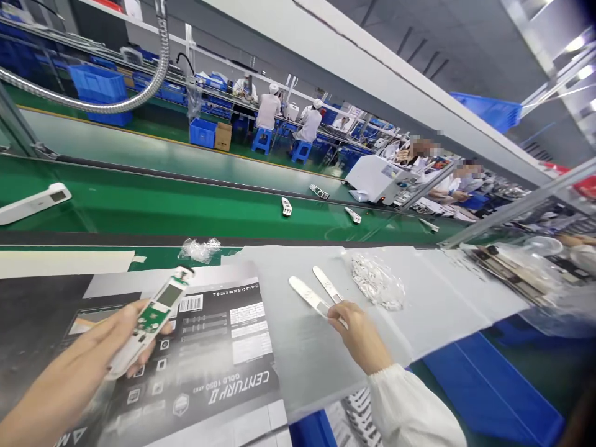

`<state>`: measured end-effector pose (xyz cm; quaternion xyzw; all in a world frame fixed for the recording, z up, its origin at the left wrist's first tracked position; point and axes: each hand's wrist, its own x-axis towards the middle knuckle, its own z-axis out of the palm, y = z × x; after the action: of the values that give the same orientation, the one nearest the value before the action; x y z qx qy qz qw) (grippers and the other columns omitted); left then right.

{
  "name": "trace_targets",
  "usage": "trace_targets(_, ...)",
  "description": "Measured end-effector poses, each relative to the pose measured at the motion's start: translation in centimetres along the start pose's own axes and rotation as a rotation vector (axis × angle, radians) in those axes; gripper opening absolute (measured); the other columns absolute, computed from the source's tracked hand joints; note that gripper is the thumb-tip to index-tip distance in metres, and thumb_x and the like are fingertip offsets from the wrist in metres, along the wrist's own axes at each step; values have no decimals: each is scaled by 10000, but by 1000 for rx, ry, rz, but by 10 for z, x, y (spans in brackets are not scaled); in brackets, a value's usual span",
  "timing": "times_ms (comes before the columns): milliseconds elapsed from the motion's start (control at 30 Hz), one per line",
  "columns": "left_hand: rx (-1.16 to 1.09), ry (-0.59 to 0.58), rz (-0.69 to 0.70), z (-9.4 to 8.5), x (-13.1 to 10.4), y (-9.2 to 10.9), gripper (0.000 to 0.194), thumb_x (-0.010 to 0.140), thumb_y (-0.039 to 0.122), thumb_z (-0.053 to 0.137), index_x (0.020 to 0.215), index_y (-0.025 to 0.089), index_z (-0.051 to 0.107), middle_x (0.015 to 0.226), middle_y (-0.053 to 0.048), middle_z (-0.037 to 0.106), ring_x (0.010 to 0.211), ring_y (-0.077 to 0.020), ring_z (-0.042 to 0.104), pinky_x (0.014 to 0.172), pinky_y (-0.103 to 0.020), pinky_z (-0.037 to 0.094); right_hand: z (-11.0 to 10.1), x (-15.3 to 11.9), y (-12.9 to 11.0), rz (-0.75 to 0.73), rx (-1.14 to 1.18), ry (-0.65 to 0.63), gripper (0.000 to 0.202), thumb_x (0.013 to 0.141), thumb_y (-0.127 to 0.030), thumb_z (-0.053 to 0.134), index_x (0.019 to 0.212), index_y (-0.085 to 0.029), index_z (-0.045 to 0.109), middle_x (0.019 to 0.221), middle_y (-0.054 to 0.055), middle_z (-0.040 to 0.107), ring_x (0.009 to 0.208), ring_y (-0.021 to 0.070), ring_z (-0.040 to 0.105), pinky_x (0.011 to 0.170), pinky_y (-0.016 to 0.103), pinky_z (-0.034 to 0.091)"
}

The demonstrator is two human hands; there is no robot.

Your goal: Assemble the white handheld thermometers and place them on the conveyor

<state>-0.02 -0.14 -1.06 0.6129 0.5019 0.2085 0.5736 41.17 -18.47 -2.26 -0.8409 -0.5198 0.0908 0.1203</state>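
My left hand [109,335] is closed around an open white handheld device housing [156,316], holding it tilted above a printed carton sheet [242,410]. A green circuit board and a grey display show in the housing. Over the pale mat [298,366], my right hand [358,332] pinches the near end of a long white plastic cover [305,293]. Beside that cover lies a second white one [326,282], its near end close to my fingers. Just beyond it, a clear bag of small white parts [377,279] rests on the mat.
Behind the mat runs a green conveyor belt [209,214] carrying several white devices, one of them [37,203] at far left. Crumpled clear plastic [199,249] lies near the belt. Below right are blue bins [498,385]. A metal hose [161,56] hangs upper left; people sit at far benches.
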Motion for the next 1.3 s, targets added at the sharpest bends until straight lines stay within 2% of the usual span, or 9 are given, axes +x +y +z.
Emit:
trace_targets(100,30,-149,87,28,4,42,500,842,681,469,1118,314,668,770,23,687,671,-190,592,651,-298,510,8,-21,10,-53,156,133,116,873,-312,556,957,-240,588,1059,83,613,882,230,588,816,396,492)
trace_targets(267,192,-352,419,99,39,75,435,943,504,456,1290,274,583,1213,-49,652,1060,-237,601,944,-355,467,33,-28,24,83,381,241,554,759,-394,705,1242,-221,498,1216,102,607,834,214,601,843,437,507)
trace_targets(433,474,-480,874,192,89,82,304,982,352,477,1243,239,585,1275,-52,626,1174,-228,547,1045,-388,363,45,-26,22,154,603,208,519,766,-438,695,1198,-215,513,1157,78,687,965,242,650,921,438,504)
trace_targets(600,593,-611,955,251,120,68,234,914,314,620,1125,219,655,1110,-64,679,1110,-251,570,995,-400,384,56,-30,19,280,705,316,598,712,-436,744,1217,-207,521,1153,101,705,993,277,681,965,461,492)
trace_targets(800,538,-652,943,254,117,62,274,951,338,558,1198,227,604,1174,-50,656,1117,-211,578,998,-345,415,49,-28,13,309,925,447,570,696,-433,773,1177,-202,571,1146,109,705,1079,294,650,1014,481,453)
trace_targets(967,466,-533,874,249,75,71,357,1035,313,315,1321,209,504,1270,-86,618,1128,-203,605,969,-336,475,25,-6,-28,366,1487,475,443,780,-544,685,1062,-204,651,1132,89,700,1069,256,636,909,392,515)
trace_targets(1133,910,-366,773,224,27,77,496,1008,407,368,1401,119,454,1332,-212,582,971,-342,691,797,-461,555,25,16,-86,456,2142,168,370,774,-546,603,581,-232,570,445,-34,451,616,196,607,706,371,543)
trace_targets(1200,1031,-356,725,201,21,76,507,1012,405,348,1396,91,455,1243,-223,639,910,-362,705,744,-483,561,29,17,-106,431,2231,31,382,745,-515,639,519,-228,530,415,-46,385,578,182,577,683,350,534)
trace_targets(1300,992,-326,658,161,23,66,415,1023,360,326,1312,135,520,1059,-148,719,899,-343,706,736,-484,561,33,11,-132,346,2278,-185,337,775,-530,682,687,-207,646,640,-7,596,807,190,639,807,324,523)
